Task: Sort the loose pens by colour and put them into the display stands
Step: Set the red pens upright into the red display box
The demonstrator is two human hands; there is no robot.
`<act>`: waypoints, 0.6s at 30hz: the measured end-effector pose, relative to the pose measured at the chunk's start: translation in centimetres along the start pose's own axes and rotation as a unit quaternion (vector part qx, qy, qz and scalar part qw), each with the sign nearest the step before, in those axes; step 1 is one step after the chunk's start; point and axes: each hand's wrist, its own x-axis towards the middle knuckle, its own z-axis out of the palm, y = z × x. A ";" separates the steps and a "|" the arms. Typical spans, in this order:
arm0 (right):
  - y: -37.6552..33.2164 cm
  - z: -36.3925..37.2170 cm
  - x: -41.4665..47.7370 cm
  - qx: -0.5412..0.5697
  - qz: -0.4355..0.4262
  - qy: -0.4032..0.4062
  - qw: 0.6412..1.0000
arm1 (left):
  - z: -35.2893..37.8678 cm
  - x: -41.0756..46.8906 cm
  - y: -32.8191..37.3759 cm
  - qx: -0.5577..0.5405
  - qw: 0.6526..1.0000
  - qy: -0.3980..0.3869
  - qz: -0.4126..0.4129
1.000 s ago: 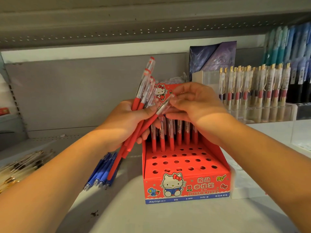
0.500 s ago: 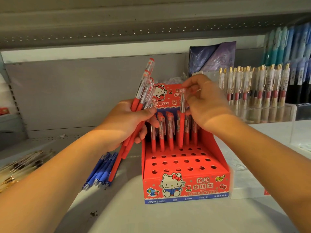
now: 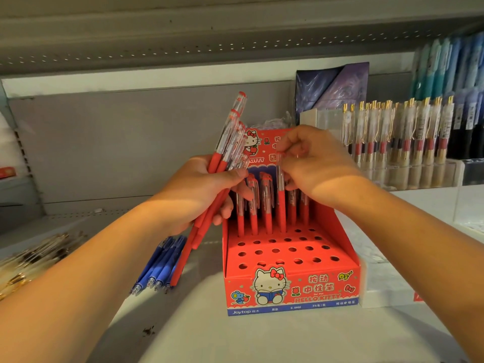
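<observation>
**Head view: one red pen going into the back row of the display stand**

I saw the right hand [image 3: 314, 166] pinching a single red pen [image 3: 281, 205] by its clear upper barrel. The pen was upright with its tip at a back-row hole of the red display stand [image 3: 288, 292], beside pens standing there; I could not tell if it was seated. The left hand [image 3: 199, 189] had its fingers [image 3: 235, 175] curled round a bundle of red pens [image 3: 222, 158], tilted up just left of the stand. I judged the pens light, stiff and rather slick. The red lower sleeve looked the surer hold, though a high pinch would steer the tip better. Blue pens [image 3: 159, 268] lay on the pale shop shelf [image 3: 262, 341] to the left of the stand. A clear rack of gold-clipped pens [image 3: 392, 134] stood behind on the right, under a low upper shelf [image 3: 183, 43].
</observation>
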 end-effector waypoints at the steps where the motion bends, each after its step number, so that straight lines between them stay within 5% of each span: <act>1: 0.2 0.0 -0.1 -0.026 0.003 -0.016 1.000 | 0.0 0.0 0.0 -0.001 1.000 -0.004 -0.001; 5: 0.5 0.3 -0.5 -0.131 0.032 -0.100 0.986 | 0.1 -0.1 0.0 -0.015 1.000 -0.017 0.000; 10: 0.0 -0.1 -0.6 -0.180 0.005 -0.045 0.983 | 0.1 -0.1 0.0 -0.032 0.999 -0.029 0.019; 13: -0.3 0.1 -0.7 -0.091 -0.036 0.005 0.995 | 0.0 -0.1 0.0 -0.044 0.998 -0.044 0.029; 18: -0.9 0.3 -1.2 0.138 -0.017 -0.084 0.987 | 0.2 -0.3 0.1 -0.067 0.993 -0.091 0.040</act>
